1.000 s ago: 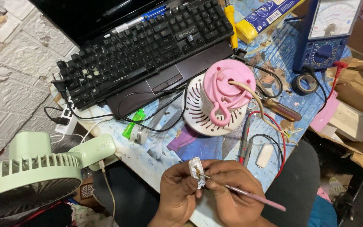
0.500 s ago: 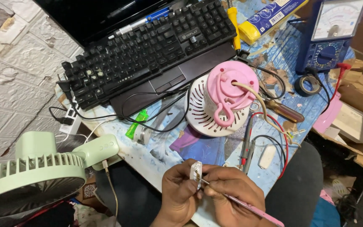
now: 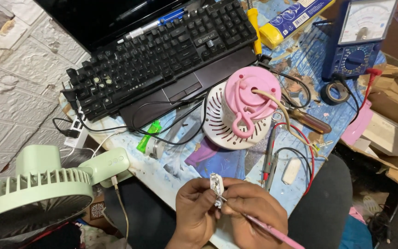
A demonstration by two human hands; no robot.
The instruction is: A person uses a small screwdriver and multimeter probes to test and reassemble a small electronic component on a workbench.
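White small part (image 3: 216, 188) clamped in my left grip (image 3: 198, 213), now raised slightly, below the pink-and-white fan housing (image 3: 241, 109); my right grip (image 3: 249, 213), closed on the pink tool (image 3: 272, 230), has brought its tip into contact, so probing appears underway.

Both hands (image 3: 226, 212) work at the bench's (image 3: 171, 177) near edge, where a bare strip lies between the green fan (image 3: 33, 193) and the probes (image 3: 269, 161). Straight ahead the pink fan (image 3: 242, 108) and loose wires (image 3: 295, 138) block the way. The keyboard (image 3: 162, 55) fills the far left, the meter (image 3: 358, 37) the far right corner.
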